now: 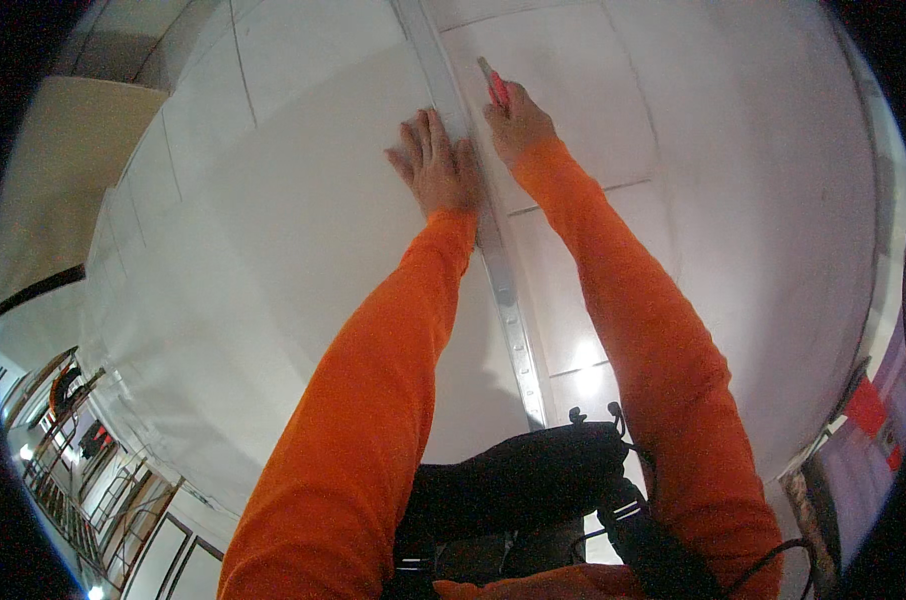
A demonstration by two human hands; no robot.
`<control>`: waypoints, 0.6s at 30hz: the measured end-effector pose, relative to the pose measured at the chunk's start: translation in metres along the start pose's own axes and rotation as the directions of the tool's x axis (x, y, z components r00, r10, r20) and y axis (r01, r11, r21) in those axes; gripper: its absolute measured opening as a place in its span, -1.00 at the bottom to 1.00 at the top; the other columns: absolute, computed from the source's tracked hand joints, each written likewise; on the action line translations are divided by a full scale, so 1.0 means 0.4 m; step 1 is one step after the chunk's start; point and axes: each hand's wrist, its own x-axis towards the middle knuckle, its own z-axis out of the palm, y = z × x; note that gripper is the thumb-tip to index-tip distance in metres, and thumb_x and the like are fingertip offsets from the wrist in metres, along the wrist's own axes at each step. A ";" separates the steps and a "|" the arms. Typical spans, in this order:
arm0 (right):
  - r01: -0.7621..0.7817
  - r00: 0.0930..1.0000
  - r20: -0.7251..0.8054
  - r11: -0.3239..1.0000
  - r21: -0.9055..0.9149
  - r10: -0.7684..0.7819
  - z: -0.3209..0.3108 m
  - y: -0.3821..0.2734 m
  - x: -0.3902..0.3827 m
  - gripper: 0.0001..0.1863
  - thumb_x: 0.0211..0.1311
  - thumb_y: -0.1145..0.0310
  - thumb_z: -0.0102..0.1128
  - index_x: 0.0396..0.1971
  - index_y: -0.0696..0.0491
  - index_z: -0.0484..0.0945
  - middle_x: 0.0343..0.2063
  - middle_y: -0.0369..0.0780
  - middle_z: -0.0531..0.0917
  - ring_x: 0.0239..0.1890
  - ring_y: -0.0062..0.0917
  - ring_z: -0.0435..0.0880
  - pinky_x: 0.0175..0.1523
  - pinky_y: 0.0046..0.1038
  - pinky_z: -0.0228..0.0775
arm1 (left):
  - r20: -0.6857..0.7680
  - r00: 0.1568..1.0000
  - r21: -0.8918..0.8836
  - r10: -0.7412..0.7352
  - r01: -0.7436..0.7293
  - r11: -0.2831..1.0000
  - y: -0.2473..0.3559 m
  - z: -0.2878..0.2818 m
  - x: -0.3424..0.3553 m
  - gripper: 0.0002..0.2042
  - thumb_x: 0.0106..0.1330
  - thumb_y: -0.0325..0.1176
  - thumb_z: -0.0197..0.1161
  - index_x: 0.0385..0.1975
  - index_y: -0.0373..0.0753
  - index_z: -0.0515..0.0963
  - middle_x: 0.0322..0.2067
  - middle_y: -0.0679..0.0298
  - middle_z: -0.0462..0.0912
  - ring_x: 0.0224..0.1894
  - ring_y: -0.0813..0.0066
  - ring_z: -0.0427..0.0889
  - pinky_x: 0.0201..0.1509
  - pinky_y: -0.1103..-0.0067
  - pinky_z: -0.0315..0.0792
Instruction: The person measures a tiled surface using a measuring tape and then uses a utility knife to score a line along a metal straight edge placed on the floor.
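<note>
Red utility knife (496,86) pinched in right hand (516,122), tip against white panel (303,230); left hand (435,165) pressed flat, fingers spread, steadying metal straightedge (503,290).

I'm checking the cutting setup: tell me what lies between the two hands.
In the head view, a long metal straightedge runs between the left hand, pressed flat beside it, and the right hand holding a red utility knife.

Bright, even light on white panel (303,250); glare spots at its lower right near metal strip (508,310). Soft arm shadows across panel. Heavy fisheye bending, black vignette around panel.
</note>
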 end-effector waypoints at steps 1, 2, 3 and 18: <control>-0.042 0.999 0.002 0.999 -0.013 0.042 0.009 -0.030 0.040 -0.53 0.22 0.14 0.01 0.09 0.01 0.34 -0.15 0.09 0.58 -0.12 0.04 0.57 0.03 -0.11 0.39 | 0.025 1.000 -0.013 -0.004 0.004 1.000 0.002 -0.003 0.000 -0.42 0.36 -0.15 -0.10 0.34 -0.24 0.06 0.35 0.21 0.14 0.44 0.10 -0.11 0.42 0.09 -0.50; -0.100 0.995 0.003 0.994 -0.034 0.100 0.025 -0.051 0.079 -0.55 0.20 0.14 0.02 0.05 0.01 0.35 -0.17 0.08 0.59 -0.12 0.03 0.58 0.02 -0.10 0.40 | 0.052 0.999 -0.024 -0.007 0.008 1.000 0.001 -0.004 -0.005 -0.43 0.36 -0.16 -0.12 0.33 -0.28 0.07 0.35 0.18 0.13 0.44 0.09 -0.13 0.42 0.07 -0.50; -0.159 0.987 0.003 0.986 -0.056 0.159 0.037 -0.074 0.110 -0.57 0.19 0.14 0.02 0.01 0.02 0.37 -0.19 0.08 0.60 -0.12 0.02 0.58 0.01 -0.09 0.41 | 0.055 0.998 -0.026 -0.008 0.009 1.000 0.003 -0.007 -0.006 -0.43 0.36 -0.16 -0.12 0.33 -0.28 0.07 0.35 0.18 0.13 0.44 0.09 -0.13 0.42 0.07 -0.50; -0.127 0.982 0.104 0.955 -0.267 0.159 0.076 -0.171 0.172 -0.48 0.25 0.27 -0.08 0.08 0.31 0.13 -0.19 0.23 0.56 -0.12 0.06 0.60 -0.02 -0.10 0.50 | 0.051 0.999 -0.041 -0.010 0.012 0.999 -0.007 -0.010 -0.020 -0.44 0.36 -0.14 -0.13 0.31 -0.28 0.14 0.32 0.18 0.20 0.42 0.01 -0.08 0.41 0.03 -0.49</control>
